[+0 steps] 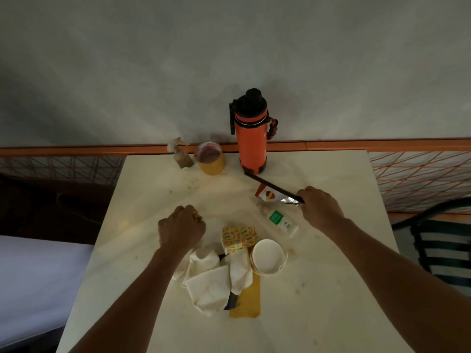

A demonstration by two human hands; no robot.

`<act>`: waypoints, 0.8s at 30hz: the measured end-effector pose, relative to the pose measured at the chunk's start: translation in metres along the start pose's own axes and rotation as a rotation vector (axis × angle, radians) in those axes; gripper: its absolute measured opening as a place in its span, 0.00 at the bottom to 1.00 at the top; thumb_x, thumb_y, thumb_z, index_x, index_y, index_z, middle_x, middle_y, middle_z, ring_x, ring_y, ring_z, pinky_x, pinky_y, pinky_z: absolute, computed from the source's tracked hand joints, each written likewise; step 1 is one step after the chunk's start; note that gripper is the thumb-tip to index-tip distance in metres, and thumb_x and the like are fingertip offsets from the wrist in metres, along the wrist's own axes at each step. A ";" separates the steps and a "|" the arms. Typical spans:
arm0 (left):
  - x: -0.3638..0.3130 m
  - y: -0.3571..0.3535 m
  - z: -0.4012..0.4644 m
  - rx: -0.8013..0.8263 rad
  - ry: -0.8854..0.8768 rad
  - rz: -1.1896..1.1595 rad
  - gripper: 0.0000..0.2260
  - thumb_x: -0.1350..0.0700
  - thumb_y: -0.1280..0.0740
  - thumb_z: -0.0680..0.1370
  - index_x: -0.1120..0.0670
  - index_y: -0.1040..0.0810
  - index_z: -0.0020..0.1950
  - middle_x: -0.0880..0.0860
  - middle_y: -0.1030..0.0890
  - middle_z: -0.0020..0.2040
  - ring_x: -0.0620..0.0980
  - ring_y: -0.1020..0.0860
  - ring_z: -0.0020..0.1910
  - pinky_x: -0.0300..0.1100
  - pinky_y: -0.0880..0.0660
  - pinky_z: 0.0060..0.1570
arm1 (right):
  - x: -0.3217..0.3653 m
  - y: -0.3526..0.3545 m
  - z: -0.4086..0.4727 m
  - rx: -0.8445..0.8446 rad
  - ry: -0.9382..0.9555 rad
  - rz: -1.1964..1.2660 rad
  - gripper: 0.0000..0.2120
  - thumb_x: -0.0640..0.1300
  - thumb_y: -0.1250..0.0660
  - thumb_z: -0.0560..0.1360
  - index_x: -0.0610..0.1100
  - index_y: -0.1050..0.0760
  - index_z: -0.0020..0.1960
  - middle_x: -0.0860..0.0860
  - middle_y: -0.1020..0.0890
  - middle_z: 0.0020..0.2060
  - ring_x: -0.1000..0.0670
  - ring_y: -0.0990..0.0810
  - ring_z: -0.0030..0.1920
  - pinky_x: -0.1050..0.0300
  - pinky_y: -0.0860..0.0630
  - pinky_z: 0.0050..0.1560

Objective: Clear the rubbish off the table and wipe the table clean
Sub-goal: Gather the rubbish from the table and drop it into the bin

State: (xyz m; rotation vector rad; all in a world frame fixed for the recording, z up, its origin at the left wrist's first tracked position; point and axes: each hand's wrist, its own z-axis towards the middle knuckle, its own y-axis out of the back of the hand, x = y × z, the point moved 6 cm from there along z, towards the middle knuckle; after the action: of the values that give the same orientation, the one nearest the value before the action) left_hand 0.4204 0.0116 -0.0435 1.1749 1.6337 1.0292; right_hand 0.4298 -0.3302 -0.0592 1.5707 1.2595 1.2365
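Note:
My left hand [181, 229] is closed in a fist over the table [142, 250], with a small yellowish scrap [196, 215] pinched at its fingertips. At the right, my right hand [321, 208] curls its fingers on the silver end of an orange snack wrapper [269, 196]. A black strap [270, 186] from the orange bottle [252, 138] crosses that wrapper. Between my arms lie crumpled white napkins [210, 278], a yellow printed carton [238, 236], a paper cup [268, 256], a white tube [282, 222], a yellow cloth [246, 300] and a purple wrapper [232, 301].
At the far edge by the wall stand a yellow cup with a foil lid [211, 159] and a small brown bottle [181, 157]. The tabletop shows stains and crumbs. A dark chair [438, 248] stands to the right, a pale bed [38, 276] to the left.

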 end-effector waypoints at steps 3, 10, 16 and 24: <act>-0.019 0.012 -0.018 -0.023 -0.015 -0.181 0.10 0.52 0.33 0.75 0.50 0.22 0.55 0.52 0.22 0.53 0.59 0.22 0.54 0.47 0.28 0.51 | -0.010 0.007 -0.024 -0.046 -0.042 0.152 0.13 0.39 0.37 0.77 0.46 0.26 0.61 0.45 0.24 0.51 0.36 0.20 0.49 0.46 0.25 0.47; -0.070 0.007 -0.072 0.133 -0.298 -0.135 0.20 0.52 0.34 0.74 0.40 0.26 0.66 0.48 0.23 0.59 0.53 0.24 0.59 0.47 0.26 0.55 | -0.013 0.015 -0.098 -0.125 -0.159 0.383 0.16 0.37 0.39 0.79 0.47 0.29 0.66 0.48 0.30 0.49 0.37 0.21 0.46 0.48 0.27 0.45; -0.084 -0.024 -0.096 0.168 -0.376 0.373 0.21 0.48 0.37 0.79 0.47 0.33 0.72 0.52 0.27 0.65 0.57 0.28 0.64 0.53 0.28 0.57 | -0.013 0.010 -0.158 -0.058 -0.296 0.539 0.23 0.32 0.40 0.75 0.46 0.28 0.68 0.48 0.29 0.49 0.39 0.22 0.49 0.46 0.23 0.50; -0.081 -0.020 -0.102 0.018 -0.314 0.391 0.15 0.53 0.40 0.79 0.49 0.27 0.65 0.49 0.19 0.58 0.55 0.22 0.57 0.49 0.29 0.53 | -0.001 -0.004 -0.192 -0.021 -0.459 0.762 0.07 0.38 0.38 0.76 0.48 0.29 0.41 0.42 0.21 0.41 0.42 0.22 0.33 0.56 0.29 0.29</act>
State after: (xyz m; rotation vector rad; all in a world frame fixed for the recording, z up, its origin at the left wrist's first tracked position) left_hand 0.3349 -0.0851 -0.0184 1.6201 1.1963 1.0046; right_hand 0.2425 -0.3326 -0.0166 2.2540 0.3460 1.1940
